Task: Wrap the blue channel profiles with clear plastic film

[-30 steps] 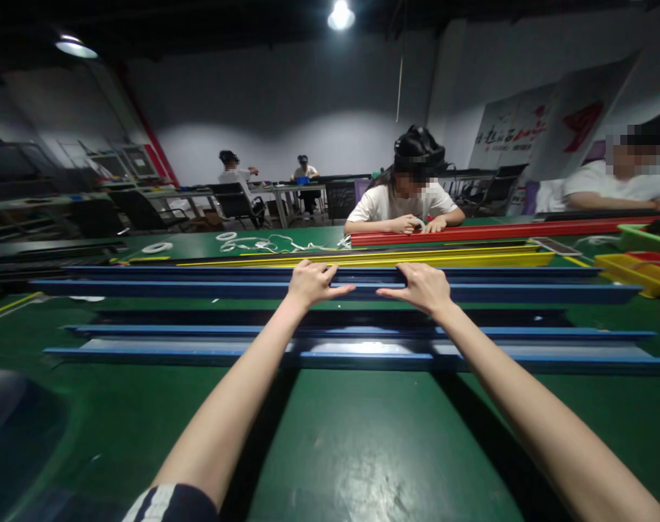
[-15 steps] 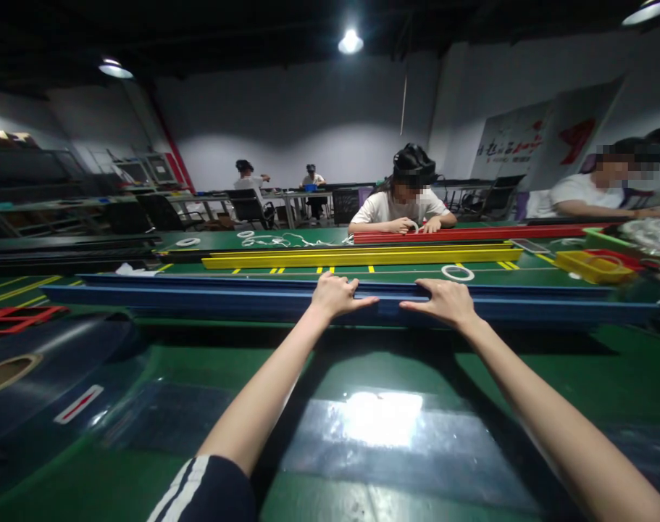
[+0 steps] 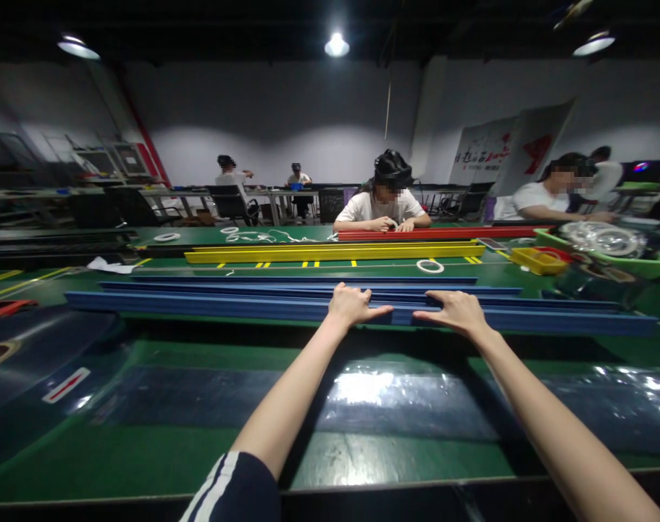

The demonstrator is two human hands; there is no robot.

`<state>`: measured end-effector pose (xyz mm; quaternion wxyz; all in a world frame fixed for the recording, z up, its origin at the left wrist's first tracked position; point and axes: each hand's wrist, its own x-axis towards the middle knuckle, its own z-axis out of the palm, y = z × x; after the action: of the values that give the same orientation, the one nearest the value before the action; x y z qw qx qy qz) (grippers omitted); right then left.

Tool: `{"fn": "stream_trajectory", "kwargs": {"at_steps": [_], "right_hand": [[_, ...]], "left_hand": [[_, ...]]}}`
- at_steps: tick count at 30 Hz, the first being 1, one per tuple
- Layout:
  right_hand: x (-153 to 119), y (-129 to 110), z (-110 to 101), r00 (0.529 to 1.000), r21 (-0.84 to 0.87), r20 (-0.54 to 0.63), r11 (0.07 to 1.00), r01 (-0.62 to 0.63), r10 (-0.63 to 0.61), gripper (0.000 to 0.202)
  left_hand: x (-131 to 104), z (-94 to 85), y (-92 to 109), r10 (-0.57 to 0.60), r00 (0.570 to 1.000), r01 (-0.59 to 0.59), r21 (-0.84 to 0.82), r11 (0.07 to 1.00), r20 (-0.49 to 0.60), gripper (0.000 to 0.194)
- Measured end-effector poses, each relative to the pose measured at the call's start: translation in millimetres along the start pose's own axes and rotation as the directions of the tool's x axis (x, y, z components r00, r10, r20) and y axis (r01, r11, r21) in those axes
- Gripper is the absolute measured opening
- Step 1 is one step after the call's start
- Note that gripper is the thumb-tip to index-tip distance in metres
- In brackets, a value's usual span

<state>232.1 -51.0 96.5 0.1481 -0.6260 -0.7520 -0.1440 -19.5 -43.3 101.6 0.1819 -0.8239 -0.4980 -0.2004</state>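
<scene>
We have both bare hands on the nearest blue bar (image 3: 199, 306), which runs left to right across the middle of the green table (image 3: 172, 464). Our left hand (image 3: 352, 304) grasps it a little left of our right hand (image 3: 457, 313), which grasps the same bar. Both thumbs lie along its near side, pointing towards each other with a gap between them, while the fingers reach over the top to the far side; we cannot tell how tightly they press. A dark shadow shows on the table below the bar. Just beyond it lie more blue bars (image 3: 286, 280), at a slight angle to it.

On the near side, a shiny clear strip (image 3: 406, 417) lies flat under our forearms. To the left sits a big roll (image 3: 25, 362) with a red arrow label (image 3: 66, 386). Farther off we see a yellow bar (image 3: 330, 253), with a white ring (image 3: 430, 271) near its right end. A yellow tray (image 3: 539, 261) stands at the right. At the table's far side, a co-worker in a white shirt (image 3: 356, 209) leans over a red bar (image 3: 443, 233).
</scene>
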Motion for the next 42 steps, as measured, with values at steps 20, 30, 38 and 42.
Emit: {"fn": "stream_trajectory", "kwargs": {"at_steps": [20, 30, 38, 42], "right_hand": [[-44.7, 72.1, -21.7, 0.998, -0.105, -0.023, 0.993, -0.06, 0.058, 0.065], [-42.2, 63.2, -9.8, 0.999, -0.119, -0.045, 0.993, -0.014, 0.009, 0.064], [-46.1, 51.4, 10.1, 0.999, -0.055, 0.045, 0.998, -0.017, 0.02, 0.067], [-40.2, 38.7, 18.9, 0.997, -0.026, 0.079, 1.0, -0.016, 0.018, 0.069]], "left_hand": [[15.2, 11.9, 76.5, 0.105, 0.994, -0.106, -0.132, 0.986, -0.016, 0.079], [6.2, 22.5, 66.4, 0.089, 0.995, -0.093, -0.108, 0.99, -0.036, 0.081], [-2.2, 43.7, 59.1, 0.101, 0.995, -0.1, -0.114, 0.988, -0.003, 0.079], [-4.8, 47.9, 46.6, 0.093, 0.995, -0.089, -0.105, 0.99, 0.032, 0.077]]}}
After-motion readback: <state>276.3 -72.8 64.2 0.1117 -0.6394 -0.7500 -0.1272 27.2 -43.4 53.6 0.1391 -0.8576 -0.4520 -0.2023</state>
